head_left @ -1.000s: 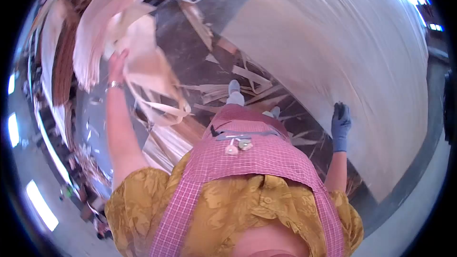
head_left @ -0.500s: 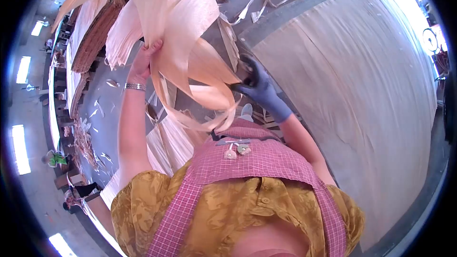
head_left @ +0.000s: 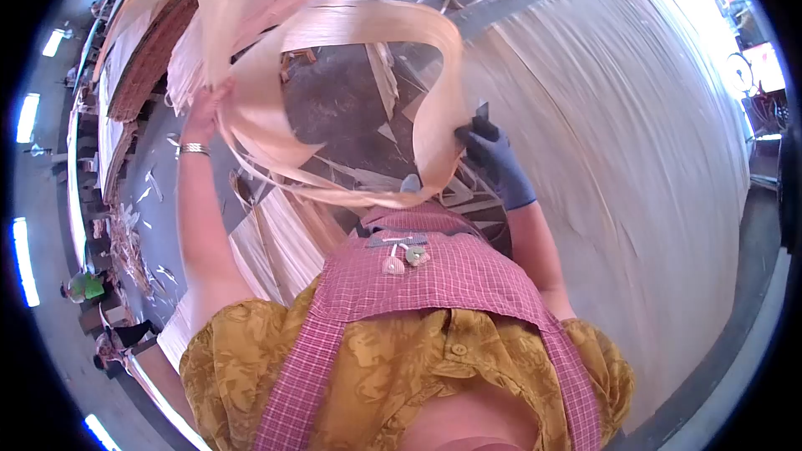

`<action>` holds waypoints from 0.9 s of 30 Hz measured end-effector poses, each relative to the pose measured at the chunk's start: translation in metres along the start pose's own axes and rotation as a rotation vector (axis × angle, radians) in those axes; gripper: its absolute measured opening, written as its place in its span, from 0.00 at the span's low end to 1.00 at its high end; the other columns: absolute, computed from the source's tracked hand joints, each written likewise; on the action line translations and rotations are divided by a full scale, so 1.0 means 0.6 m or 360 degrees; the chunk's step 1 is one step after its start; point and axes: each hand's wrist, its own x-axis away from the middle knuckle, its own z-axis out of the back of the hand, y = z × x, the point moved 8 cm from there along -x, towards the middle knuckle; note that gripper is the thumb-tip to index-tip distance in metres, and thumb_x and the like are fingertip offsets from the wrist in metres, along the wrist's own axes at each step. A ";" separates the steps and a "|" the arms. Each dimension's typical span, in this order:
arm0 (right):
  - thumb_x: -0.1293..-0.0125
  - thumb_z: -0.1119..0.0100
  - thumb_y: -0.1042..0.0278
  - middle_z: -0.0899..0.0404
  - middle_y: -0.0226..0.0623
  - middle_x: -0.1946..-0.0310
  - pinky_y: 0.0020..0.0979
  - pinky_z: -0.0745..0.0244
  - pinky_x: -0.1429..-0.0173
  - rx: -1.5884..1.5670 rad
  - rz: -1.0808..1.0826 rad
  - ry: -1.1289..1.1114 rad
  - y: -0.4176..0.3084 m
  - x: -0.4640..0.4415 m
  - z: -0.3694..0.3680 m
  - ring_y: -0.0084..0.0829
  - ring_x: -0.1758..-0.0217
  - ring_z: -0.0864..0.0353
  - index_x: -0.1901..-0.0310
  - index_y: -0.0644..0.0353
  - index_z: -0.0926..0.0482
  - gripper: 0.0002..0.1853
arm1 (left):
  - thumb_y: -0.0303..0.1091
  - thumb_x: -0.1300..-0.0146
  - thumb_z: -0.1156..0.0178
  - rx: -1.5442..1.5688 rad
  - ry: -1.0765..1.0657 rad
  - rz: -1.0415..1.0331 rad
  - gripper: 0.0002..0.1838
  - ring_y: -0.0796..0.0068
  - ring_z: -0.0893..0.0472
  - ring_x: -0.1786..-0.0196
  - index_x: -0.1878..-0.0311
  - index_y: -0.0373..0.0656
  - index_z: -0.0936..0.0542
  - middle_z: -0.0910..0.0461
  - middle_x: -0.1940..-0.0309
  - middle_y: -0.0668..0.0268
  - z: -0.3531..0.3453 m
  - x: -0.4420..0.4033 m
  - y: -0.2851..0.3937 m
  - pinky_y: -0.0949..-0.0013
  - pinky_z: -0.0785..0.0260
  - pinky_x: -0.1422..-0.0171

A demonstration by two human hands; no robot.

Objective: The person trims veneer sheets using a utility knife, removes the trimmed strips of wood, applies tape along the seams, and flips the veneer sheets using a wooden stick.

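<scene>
My bare left hand [head_left: 205,110], with a metal band at the wrist, is closed on thin, pale wood veneer strips [head_left: 334,23]. The strips curl into a wide loop in front of me, and their lower part hangs close to my apron. My right hand [head_left: 497,163] wears a blue-grey glove with dark fingers. It is closed, with a small dark flat tool [head_left: 481,111] sticking up from it; the tool's exact kind is unclear. This hand is just right of the loop, and I cannot tell whether it touches the veneer.
A broad stack of veneer sheets [head_left: 618,200] fills the right side. More veneer [head_left: 280,242] lies at my lower left, with a layered pile [head_left: 154,54] at the upper left. Scraps [head_left: 138,242] litter the floor. Other people [head_left: 117,347] are far to the left.
My left hand has moved left with the strips, and my gloved right hand has moved right. The bunched veneer has spread into an open loop, showing the floor through it.
</scene>
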 end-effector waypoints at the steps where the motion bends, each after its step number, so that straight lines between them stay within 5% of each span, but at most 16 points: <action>1: 0.36 0.33 0.66 0.23 0.19 0.73 0.18 0.37 0.74 0.0067 -0.0033 0.0029 0.000 0.005 0.020 0.12 0.77 0.30 0.55 0.62 0.17 0.11 | 0.38 0.37 0.31 -0.0099 0.0083 -0.0025 0.19 0.79 0.18 0.60 0.48 0.37 0.20 0.17 0.59 0.68 0.017 -0.007 -0.004 0.72 0.25 0.55; 2: 0.36 0.33 0.64 0.26 0.19 0.77 0.17 0.44 0.79 0.0038 -0.0014 0.0074 -0.002 0.008 0.034 0.12 0.81 0.34 0.57 0.60 0.18 0.11 | 0.38 0.37 0.31 -0.0200 0.0166 -0.0053 0.20 0.78 0.18 0.59 0.47 0.36 0.21 0.17 0.58 0.67 0.034 -0.013 -0.008 0.72 0.25 0.54; 4: 0.34 0.35 0.62 0.26 0.20 0.76 0.19 0.41 0.78 0.0094 -0.0032 0.0079 -0.028 0.030 0.053 0.13 0.81 0.33 0.57 0.59 0.19 0.11 | 0.37 0.37 0.32 -0.0472 0.0313 -0.0148 0.22 0.77 0.19 0.56 0.45 0.34 0.22 0.17 0.54 0.65 0.063 -0.038 -0.016 0.72 0.27 0.50; 11: 0.34 0.35 0.58 0.30 0.20 0.79 0.22 0.48 0.80 0.0099 0.0080 0.0319 -0.094 0.102 0.118 0.14 0.84 0.37 0.55 0.58 0.20 0.14 | 0.44 0.38 0.31 -0.0236 0.0282 -0.0284 0.26 0.74 0.23 0.46 0.45 0.33 0.23 0.20 0.50 0.61 0.009 -0.074 -0.008 0.69 0.33 0.39; 13: 0.34 0.35 0.58 0.30 0.20 0.79 0.22 0.47 0.80 0.0000 0.0105 0.0338 -0.099 0.127 0.129 0.15 0.84 0.38 0.53 0.59 0.20 0.15 | 0.45 0.38 0.32 -0.1726 0.1005 -0.0782 0.27 0.69 0.21 0.48 0.44 0.35 0.23 0.19 0.51 0.59 0.007 -0.053 0.024 0.68 0.32 0.41; 15: 0.33 0.35 0.57 0.29 0.21 0.77 0.21 0.46 0.79 -0.0040 0.0066 0.0349 -0.100 0.149 0.126 0.14 0.82 0.36 0.51 0.60 0.21 0.17 | 0.47 0.38 0.33 -0.2361 0.1224 -0.1141 0.26 0.66 0.20 0.50 0.44 0.37 0.22 0.18 0.52 0.57 -0.066 -0.022 0.060 0.68 0.30 0.44; 17: 0.33 0.35 0.57 0.27 0.21 0.74 0.20 0.43 0.77 -0.0121 0.0075 0.0372 -0.098 0.158 0.113 0.14 0.79 0.34 0.49 0.61 0.21 0.18 | 0.48 0.38 0.34 -0.2123 0.0950 -0.1340 0.24 0.63 0.18 0.53 0.47 0.40 0.20 0.16 0.53 0.56 -0.214 0.077 0.142 0.67 0.28 0.47; 18: 0.33 0.35 0.57 0.26 0.21 0.72 0.20 0.42 0.75 -0.0178 0.0108 0.0386 -0.099 0.154 0.105 0.14 0.77 0.33 0.48 0.61 0.22 0.19 | 0.50 0.36 0.36 -0.1295 0.0148 -0.0859 0.20 0.67 0.16 0.60 0.53 0.43 0.16 0.14 0.56 0.59 -0.274 0.074 0.109 0.66 0.26 0.53; 20: 0.33 0.35 0.55 0.24 0.22 0.65 0.19 0.36 0.69 -0.0183 0.0055 0.0276 -0.116 0.165 0.080 0.14 0.70 0.29 0.46 0.62 0.22 0.21 | 0.65 0.26 0.61 -0.0469 -0.1188 0.0135 0.37 0.69 0.17 0.54 0.51 0.37 0.17 0.17 0.50 0.58 -0.474 0.188 0.064 0.64 0.26 0.45; 21: 0.33 0.35 0.55 0.24 0.22 0.65 0.19 0.36 0.69 -0.0142 0.0015 0.0262 -0.127 0.171 0.071 0.14 0.70 0.29 0.47 0.62 0.22 0.21 | 0.70 0.28 0.68 0.0042 -0.1795 0.0299 0.44 0.65 0.18 0.46 0.45 0.36 0.19 0.19 0.43 0.56 -0.552 0.253 0.017 0.61 0.29 0.37; 22: 0.33 0.35 0.55 0.24 0.22 0.65 0.19 0.36 0.69 -0.0103 -0.0025 0.0245 -0.135 0.173 0.063 0.14 0.70 0.30 0.47 0.62 0.21 0.20 | 0.70 0.30 0.62 0.0297 -0.2038 0.0359 0.43 0.60 0.20 0.42 0.37 0.35 0.25 0.22 0.40 0.56 -0.619 0.326 0.052 0.56 0.32 0.33; 24: 0.33 0.36 0.52 0.24 0.20 0.67 0.19 0.39 0.72 -0.0054 0.0011 0.0219 -0.091 0.097 0.016 0.13 0.74 0.32 0.48 0.61 0.20 0.21 | 0.63 0.27 0.58 0.0883 -0.1910 0.0722 0.39 0.59 0.21 0.41 0.34 0.33 0.31 0.23 0.39 0.55 -0.666 0.292 -0.035 0.55 0.32 0.32; 27: 0.32 0.45 0.36 0.30 0.23 0.77 0.23 0.47 0.83 0.0205 -0.0069 0.0380 -0.070 0.098 0.046 0.15 0.84 0.38 0.50 0.58 0.20 0.29 | 0.53 0.24 0.57 0.0736 -0.1477 0.0761 0.32 0.57 0.22 0.39 0.33 0.33 0.33 0.24 0.39 0.54 -0.701 0.269 0.011 0.53 0.34 0.31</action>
